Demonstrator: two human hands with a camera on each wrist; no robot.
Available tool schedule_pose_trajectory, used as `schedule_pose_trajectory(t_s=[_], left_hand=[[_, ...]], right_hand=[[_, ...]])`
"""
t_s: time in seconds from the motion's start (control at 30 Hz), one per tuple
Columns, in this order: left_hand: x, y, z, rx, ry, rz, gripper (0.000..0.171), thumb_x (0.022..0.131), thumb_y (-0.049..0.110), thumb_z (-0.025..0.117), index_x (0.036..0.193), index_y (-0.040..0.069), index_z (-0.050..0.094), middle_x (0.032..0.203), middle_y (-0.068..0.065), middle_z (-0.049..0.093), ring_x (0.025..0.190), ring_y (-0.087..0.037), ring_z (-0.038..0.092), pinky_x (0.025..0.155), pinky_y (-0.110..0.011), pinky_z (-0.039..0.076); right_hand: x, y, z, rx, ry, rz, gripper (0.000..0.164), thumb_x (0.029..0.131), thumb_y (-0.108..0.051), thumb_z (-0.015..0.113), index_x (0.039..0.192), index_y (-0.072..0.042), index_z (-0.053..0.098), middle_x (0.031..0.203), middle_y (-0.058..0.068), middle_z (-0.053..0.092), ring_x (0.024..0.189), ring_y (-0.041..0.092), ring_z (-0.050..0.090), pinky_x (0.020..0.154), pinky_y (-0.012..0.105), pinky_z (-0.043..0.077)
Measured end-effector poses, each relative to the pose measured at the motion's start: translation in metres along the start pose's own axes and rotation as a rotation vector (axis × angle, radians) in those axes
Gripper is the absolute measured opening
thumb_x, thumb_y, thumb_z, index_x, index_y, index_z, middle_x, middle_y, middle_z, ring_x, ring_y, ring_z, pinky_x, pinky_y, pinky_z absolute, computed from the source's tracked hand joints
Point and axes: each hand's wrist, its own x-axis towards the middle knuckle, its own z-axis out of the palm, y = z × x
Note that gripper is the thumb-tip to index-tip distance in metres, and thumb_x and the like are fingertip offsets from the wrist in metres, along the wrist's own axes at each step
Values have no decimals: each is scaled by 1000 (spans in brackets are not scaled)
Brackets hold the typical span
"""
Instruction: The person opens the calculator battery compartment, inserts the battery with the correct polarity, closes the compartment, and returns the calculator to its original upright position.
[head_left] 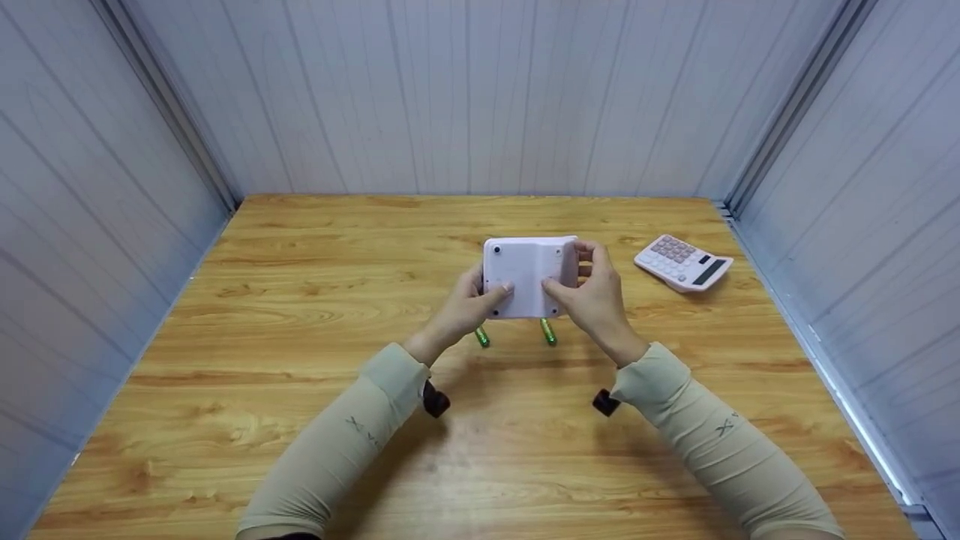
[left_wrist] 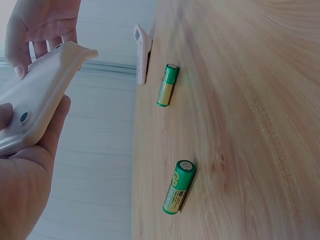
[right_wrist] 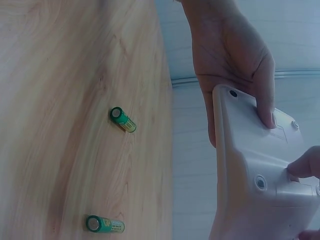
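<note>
My left grip (head_left: pixel 465 307) and right grip (head_left: pixel 601 301) are pinching the device (head_left: pixel 523 262) above the table (head_left: pixel 517 465), probably keeping its back in my sight. Batteries (left_wrist: pixel 179 188) are lying near, perhaps for easy reach

"What's before you?"
"The device (head_left: pixel 523 270), held above the table (head_left: pixel 315 300), my left hand (head_left: pixel 466 306) at its left side, my right hand (head_left: pixel 598 298) at its right."
"And the batteries (head_left: pixel 550 334)?"
"Two lie on the table, apart, one left of the other, partly hidden behind the device."
"The calculator (head_left: pixel 679 262)?"
"On the table too, right of my right hand, before the back wall (head_left: pixel 469 97)."
</note>
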Motion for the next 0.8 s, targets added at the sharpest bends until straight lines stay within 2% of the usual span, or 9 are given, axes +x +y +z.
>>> schedule_pose_trajectory(t_s=[0.13, 0.3, 0.43, 0.63, 0.8], left_hand=[[1, 2, -1, 4, 12, 6, 49, 112, 7, 56, 158, -2, 43, 145, -31, 64, 131, -44, 68, 103, -54, 63], [1, 3, -3, -17, 43, 5, 48, 112, 6, 55, 158, -1, 45, 146, -30, 63, 133, -43, 67, 105, -55, 62], [1, 2, -4, -24, 41, 21, 48, 111, 6, 55, 157, -2, 45, 146, -31, 63, 133, -43, 67, 106, -55, 62], [2, 0, -4, -47, 33, 57, 47, 110, 5, 56, 155, -4, 46, 145, -31, 63, 132, -43, 67, 106, -54, 62], [2, -1, -5, -53, 32, 56, 46, 111, 7, 57, 155, -2, 47, 144, -30, 64, 130, -41, 69, 103, -53, 64]], right_hand=[[1, 1, -2, 27, -13, -25, 70, 91, -11, 81, 152, -1, 48, 143, 22, 59, 123, 39, 64, 102, 53, 61], [1, 2, -4, 86, -48, -40, 67, 96, -10, 78, 156, -2, 49, 149, 22, 58, 131, 41, 62, 112, 57, 56], [-1, 3, -2, 98, -18, -83, 63, 96, -9, 78, 154, -3, 54, 151, 22, 60, 137, 41, 61, 116, 59, 53], [-5, 5, 1, 52, 83, -211, 46, 94, -7, 81, 137, -1, 69, 141, 20, 66, 131, 37, 61, 107, 63, 54], [-8, 6, 1, 29, 103, -259, 34, 94, -5, 81, 127, -1, 75, 129, 18, 68, 120, 32, 61, 99, 63, 55]])
